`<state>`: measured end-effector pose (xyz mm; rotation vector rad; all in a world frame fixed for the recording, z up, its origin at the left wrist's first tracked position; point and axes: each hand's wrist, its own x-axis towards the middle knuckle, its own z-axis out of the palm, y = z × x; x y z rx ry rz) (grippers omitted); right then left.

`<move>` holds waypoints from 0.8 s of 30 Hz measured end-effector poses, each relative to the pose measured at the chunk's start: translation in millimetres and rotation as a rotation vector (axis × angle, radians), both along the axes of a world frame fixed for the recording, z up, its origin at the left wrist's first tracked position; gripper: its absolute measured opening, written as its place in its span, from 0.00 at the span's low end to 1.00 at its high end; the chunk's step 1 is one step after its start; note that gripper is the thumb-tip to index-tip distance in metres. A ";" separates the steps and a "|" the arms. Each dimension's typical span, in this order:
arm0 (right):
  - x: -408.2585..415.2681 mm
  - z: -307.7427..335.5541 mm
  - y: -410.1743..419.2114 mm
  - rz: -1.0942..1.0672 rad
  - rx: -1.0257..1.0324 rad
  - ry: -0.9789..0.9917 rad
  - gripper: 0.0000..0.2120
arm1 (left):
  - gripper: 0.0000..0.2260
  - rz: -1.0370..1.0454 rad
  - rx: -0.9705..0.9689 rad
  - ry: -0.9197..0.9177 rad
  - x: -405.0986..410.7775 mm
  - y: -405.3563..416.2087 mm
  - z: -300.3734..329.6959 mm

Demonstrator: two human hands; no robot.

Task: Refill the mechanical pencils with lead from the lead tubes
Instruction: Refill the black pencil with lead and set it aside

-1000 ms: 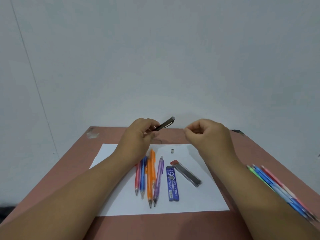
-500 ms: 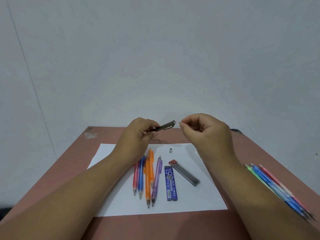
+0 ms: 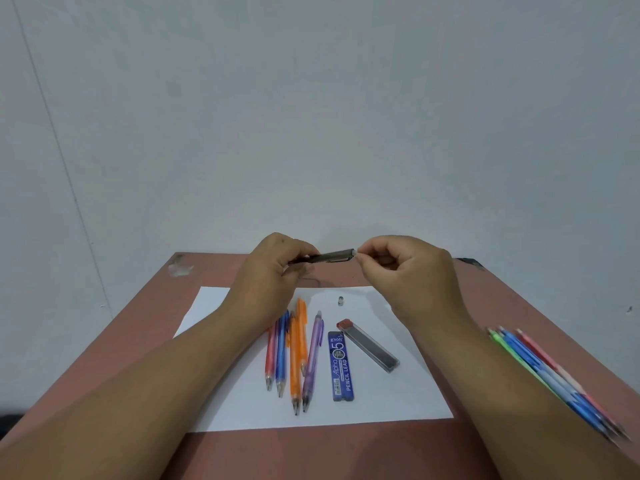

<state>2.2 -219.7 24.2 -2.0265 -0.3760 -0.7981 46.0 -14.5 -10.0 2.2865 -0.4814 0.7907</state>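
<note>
- The reddish-brown table (image 3: 114, 348) carried everything, with a white sheet of paper (image 3: 398, 400) laid across its middle.
- A fan of coloured mechanical pencils (image 3: 540, 370) — green, blue and pink — lay apart at the table's right edge, off the paper; whether they were already refilled could not be told.
- On the paper lay a row of five more pencils, tips toward the person: a red one (image 3: 270, 358), a blue one (image 3: 281, 355), two orange ones (image 3: 298, 348) and a purple one (image 3: 313, 358).
- Just right of that row lay a blue lead tube (image 3: 340, 367) printed "PENCIL LEAD", and beside it, tilted, a clear lead tube (image 3: 370, 346) with a red cap, dark leads inside.
- The left hand (image 3: 273, 271) held a dark mechanical pencil (image 3: 332, 256) above the table's far edge, fingers curled round its barrel, rear end pointing right.
- The right hand (image 3: 412, 271) had thumb and forefinger pinched together right at that rear end; what they held was too small to tell.
- A small metal cap (image 3: 341, 301) sat alone on the paper, likely this pencil's.
- Judged so: one pencil was mid-refill — the row of five looked still to do.
</note>
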 end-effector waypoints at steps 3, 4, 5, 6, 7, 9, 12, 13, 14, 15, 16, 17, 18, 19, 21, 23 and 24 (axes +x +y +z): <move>3.4 -1.3 -1.5 -0.022 -0.084 -0.008 0.06 | 0.11 0.025 -0.021 -0.001 -0.7 -0.5 0.7; 3.9 -1.8 -2.1 -0.024 -0.114 -0.006 0.06 | 0.11 0.038 -0.023 -0.009 -1.3 -0.8 1.2; 4.1 -1.9 -2.4 -0.025 -0.139 -0.002 0.06 | 0.11 0.049 -0.024 -0.018 -1.8 -1.2 1.8; 3.9 -2.1 -2.4 -0.025 -0.157 0.001 0.06 | 0.12 0.055 -0.028 -0.024 -2.2 -1.5 2.2; 3.6 -2.4 -2.2 -0.025 -0.163 0.006 0.06 | 0.12 0.056 -0.036 -0.026 -2.9 -1.4 2.6; 2.8 -2.7 -1.3 -0.020 -0.131 0.031 0.06 | 0.11 0.051 -0.050 -0.013 -3.6 -1.0 2.6; 3.8 -3.8 -0.2 0.024 0.045 0.120 0.05 | 0.11 0.044 -0.053 0.014 -2.2 -0.5 1.6; 5.8 -5.5 -0.5 0.043 0.101 0.160 0.06 | 0.11 0.046 -0.060 0.023 -1.2 -0.2 1.3; 8.8 -8.3 -1.8 0.051 0.124 0.199 0.08 | 0.11 0.052 -0.071 0.033 -0.4 0.1 1.1; 12.4 -11.6 -3.3 0.049 0.109 0.237 0.09 | 0.10 0.058 -0.085 0.040 0.3 0.4 0.9; 15.9 -15.1 -4.7 0.035 0.067 0.275 0.10 | 0.10 0.063 -0.100 0.047 0.7 0.7 0.6; 18.7 -18.4 -5.8 0.018 0.010 0.312 0.10 | 0.10 0.064 -0.114 0.052 0.8 1.0 0.4; 20.7 -21.3 -6.4 0.005 -0.051 0.343 0.10 | 0.10 0.065 -0.126 0.059 0.8 1.2 0.4; 21.9 -23.8 -6.4 0.001 -0.114 0.365 0.11 | 0.10 0.067 -0.134 0.066 0.9 1.3 0.5; 22.3 -27.0 -4.9 0.008 -0.236 0.378 0.12 | 0.10 0.078 -0.133 0.079 1.7 1.1 0.6; 23.0 -28.9 -1.7 0.030 -0.322 0.381 0.13 | 0.10 0.087 -0.124 0.083 3.1 0.8 -0.2; 23.6 -29.5 -0.1 0.038 -0.352 0.389 0.13 | 0.10 0.088 -0.123 0.085 3.6 0.8 -0.7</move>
